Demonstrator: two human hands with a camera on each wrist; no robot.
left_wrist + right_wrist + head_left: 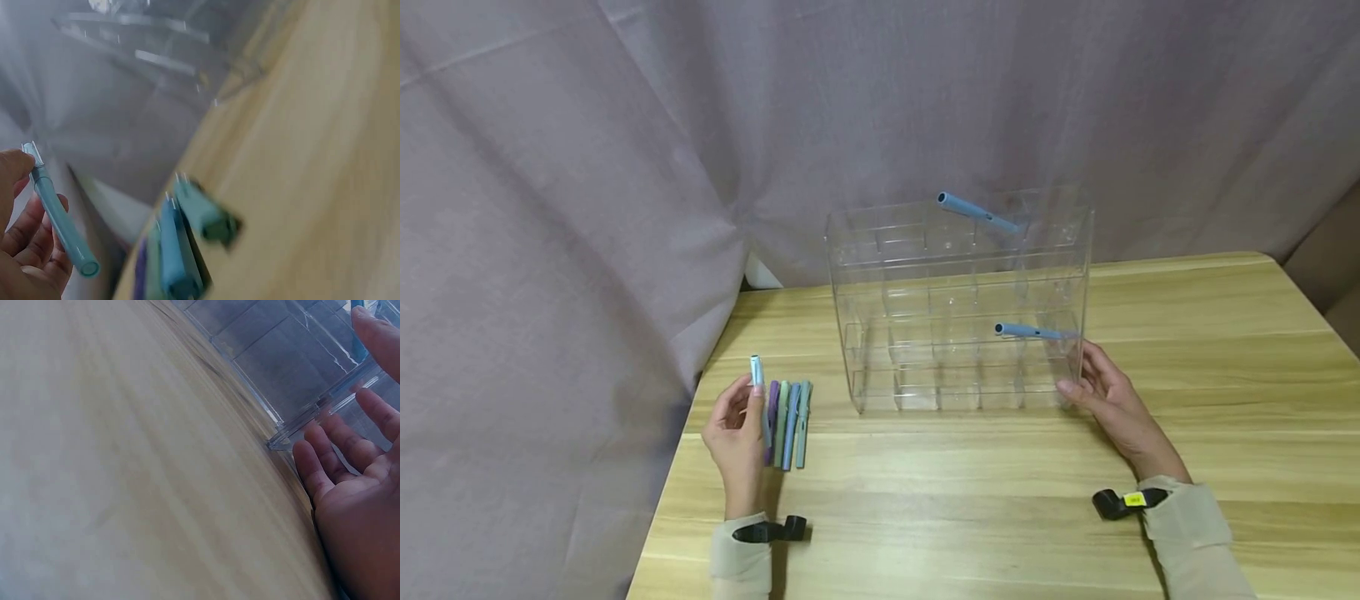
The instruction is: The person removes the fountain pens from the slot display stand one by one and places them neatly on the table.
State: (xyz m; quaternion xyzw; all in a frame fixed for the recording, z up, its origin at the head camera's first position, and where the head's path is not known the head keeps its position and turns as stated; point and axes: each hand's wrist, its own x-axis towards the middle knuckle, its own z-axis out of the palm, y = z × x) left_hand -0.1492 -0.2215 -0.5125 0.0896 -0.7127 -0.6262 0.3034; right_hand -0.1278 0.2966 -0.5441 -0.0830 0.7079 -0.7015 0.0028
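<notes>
My left hand [737, 433] pinches a light blue capped pen [65, 225] between thumb and fingers. It holds the pen upright at the left end of a row of pens. In that row lie a purple pen [772, 400], a pale green pen [782, 425], a blue pen [792, 425] and a grey-green pen [802, 425]. At the lower right corner of a clear compartment organizer [904, 398], my right hand [1112, 408] rests against the side, thumb at the front edge, fingers loosely bent along the side wall [350, 444].
Two blue pens stick out of the organizer: an upper pen [973, 208] tilted in the top row and a lower pen [1030, 331] in a right-hand compartment. The wooden table [925, 517] ends at a grey curtain [587, 250] behind and to the left.
</notes>
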